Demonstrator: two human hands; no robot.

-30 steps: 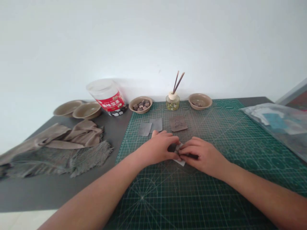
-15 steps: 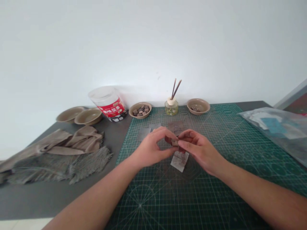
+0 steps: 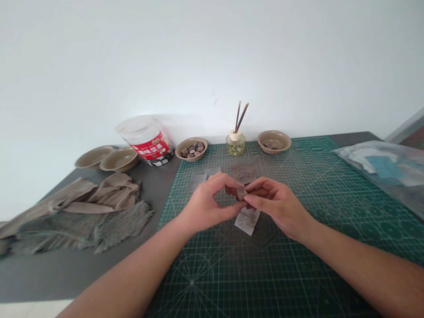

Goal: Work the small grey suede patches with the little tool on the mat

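Between the fingertips of both hands is a small brownish-grey stone, partly covered by fingers. My left hand pinches it from the left with thumb and fingers. My right hand grips it from the right, thumb and fingers closed. Just below them a pale grey square of sandpaper-like sheet lies on the green cutting mat. Behind the hands lies a brown square sheet with dark marks. Two grey sheets, one being a grey square, rest to the left.
Along the wall stand a bowl of stones, a reed diffuser, a bowl with a few stones, a plastic tub and two bowls, the nearer bowl overlapping the other. Cloths lie left; a plastic bag lies right.
The stone is turned slightly between the fingertips, and both hands stay nearly in place. The whole view has shifted a little.
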